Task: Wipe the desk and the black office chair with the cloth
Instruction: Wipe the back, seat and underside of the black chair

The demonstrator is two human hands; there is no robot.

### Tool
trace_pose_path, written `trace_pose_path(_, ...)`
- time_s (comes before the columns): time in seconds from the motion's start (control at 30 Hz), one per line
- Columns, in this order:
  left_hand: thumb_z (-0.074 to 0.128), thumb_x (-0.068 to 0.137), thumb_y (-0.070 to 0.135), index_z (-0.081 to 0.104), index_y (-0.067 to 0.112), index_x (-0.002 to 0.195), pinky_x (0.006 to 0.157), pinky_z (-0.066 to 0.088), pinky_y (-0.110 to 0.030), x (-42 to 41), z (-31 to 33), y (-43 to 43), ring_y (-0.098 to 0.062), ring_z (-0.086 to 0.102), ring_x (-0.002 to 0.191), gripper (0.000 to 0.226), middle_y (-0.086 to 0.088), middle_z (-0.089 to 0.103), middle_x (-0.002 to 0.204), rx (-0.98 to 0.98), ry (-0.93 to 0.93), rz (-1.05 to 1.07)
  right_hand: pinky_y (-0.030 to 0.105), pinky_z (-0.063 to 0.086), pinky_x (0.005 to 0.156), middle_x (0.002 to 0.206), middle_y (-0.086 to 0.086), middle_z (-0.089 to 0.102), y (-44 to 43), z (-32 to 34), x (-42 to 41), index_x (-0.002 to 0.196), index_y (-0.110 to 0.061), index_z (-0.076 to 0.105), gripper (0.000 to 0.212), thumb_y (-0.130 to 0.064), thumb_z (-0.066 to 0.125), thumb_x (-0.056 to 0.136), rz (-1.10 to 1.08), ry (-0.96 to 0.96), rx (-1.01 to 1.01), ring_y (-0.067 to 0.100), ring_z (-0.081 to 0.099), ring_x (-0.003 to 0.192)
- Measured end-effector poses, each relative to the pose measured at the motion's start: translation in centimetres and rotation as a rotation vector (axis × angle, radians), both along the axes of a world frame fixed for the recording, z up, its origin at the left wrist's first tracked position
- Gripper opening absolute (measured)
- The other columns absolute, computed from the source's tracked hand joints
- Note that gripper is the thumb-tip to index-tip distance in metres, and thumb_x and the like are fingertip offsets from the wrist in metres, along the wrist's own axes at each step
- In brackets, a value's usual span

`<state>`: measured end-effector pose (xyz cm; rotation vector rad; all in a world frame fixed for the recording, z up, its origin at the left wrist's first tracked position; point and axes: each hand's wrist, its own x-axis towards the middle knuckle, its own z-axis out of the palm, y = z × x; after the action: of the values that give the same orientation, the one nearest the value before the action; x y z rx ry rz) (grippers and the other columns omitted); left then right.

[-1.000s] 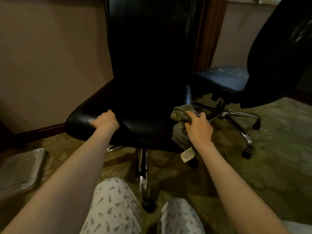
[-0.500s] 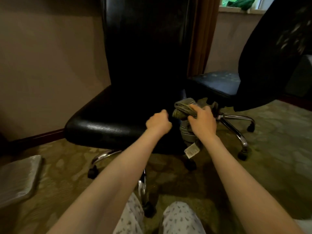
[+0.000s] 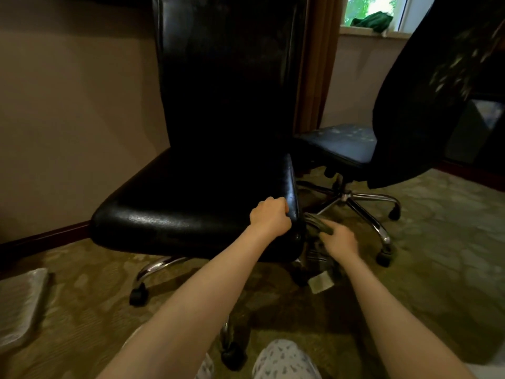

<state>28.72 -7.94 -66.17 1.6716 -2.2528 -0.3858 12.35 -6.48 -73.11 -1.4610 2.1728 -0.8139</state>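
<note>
Left hand (image 3: 270, 218) grips black office chair (image 3: 191, 209) seat's right edge; right hand (image 3: 338, 240) clutches cloth (image 3: 318, 224) just beside it.

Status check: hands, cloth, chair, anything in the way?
Left hand grips black office chair seat edge. Right hand holds cloth at seat's side, low. Second chair close on the right.

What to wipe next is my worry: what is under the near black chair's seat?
Visible: chrome legs with black casters on patterned carpet; at the seat's right edge the right hand holds the cloth just below. The seat's underside and where the legs join are hidden.
</note>
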Motion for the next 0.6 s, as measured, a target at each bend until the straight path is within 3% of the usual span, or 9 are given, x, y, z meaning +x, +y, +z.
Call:
trace_pose_path(0.03,0.052,0.093,0.022,0.051,0.018,0.123,0.086,0.049,-0.038,-0.2,0.0,0.0,-0.026,0.051,0.108,0.031,-0.008,0.049,0.123,0.002,0.005,-0.001,0.023,0.040,0.058,0.119,0.006,0.057,-0.4,0.0,0.7,0.134,-0.027,0.050,0.041,-0.020,0.052,0.094,0.038,-0.001,-0.026,0.019,0.058,0.087)
trace_pose_path(0.13,0.052,0.091,0.018,0.055,0.021,0.119,0.081,0.051,-0.036,0.3,0.1,-0.2,-0.024,0.055,0.102,0.028,-0.005,0.055,0.116,0.010,0.050,0.007,0.022,0.037,0.073,0.134,0.008,0.046,-0.5,0.6,1.9,0.136,-0.026,0.050,0.043,-0.022,0.052,0.094,0.078,0.072,-0.036,0.026,0.054,0.111)
trace_pose_path(0.23,0.051,0.091,0.016,0.057,0.021,0.117,0.079,0.050,-0.034,0.9,0.5,-0.6,-0.022,0.056,0.101,0.027,-0.003,0.057,0.113,0.024,0.064,0.032,0.021,0.035,0.078,0.135,0.008,0.048,0.1,0.4,1.6,0.136,-0.025,0.051,0.044,-0.022,0.053,0.092,0.171,0.046,-0.010,0.026,0.051,0.118)
trace_pose_path(0.37,0.050,0.091,0.015,0.059,0.019,0.112,0.076,0.048,-0.033,0.4,1.0,-1.0,-0.022,0.058,0.096,0.024,-0.003,0.058,0.105,0.003,0.028,0.053,0.024,0.042,0.070,0.104,0.002,0.063,0.4,1.0,1.3,0.125,-0.028,0.061,0.038,-0.017,0.056,0.089,0.303,-0.048,0.007,0.020,0.060,0.092)
trace_pose_path(0.47,0.049,0.092,0.018,0.059,0.017,0.111,0.080,0.052,-0.036,-0.3,1.1,-1.6,-0.023,0.058,0.096,0.021,-0.004,0.061,0.106,-0.007,-0.016,0.071,0.025,0.043,0.062,0.073,-0.006,0.061,0.7,0.7,1.3,0.113,-0.027,0.068,0.032,-0.011,0.056,0.087,0.355,-0.135,0.015,0.013,0.058,0.070)
trace_pose_path(0.6,0.051,0.094,0.035,0.057,0.014,0.114,0.082,0.048,-0.036,-0.4,0.3,-2.4,-0.025,0.057,0.100,0.029,-0.005,0.059,0.110,0.049,-0.152,0.067,0.028,0.040,0.061,0.062,-0.007,0.056,1.1,0.4,1.7,0.093,-0.035,0.069,0.032,-0.006,0.056,0.085,0.429,-0.225,0.020,0.012,0.053,0.061)
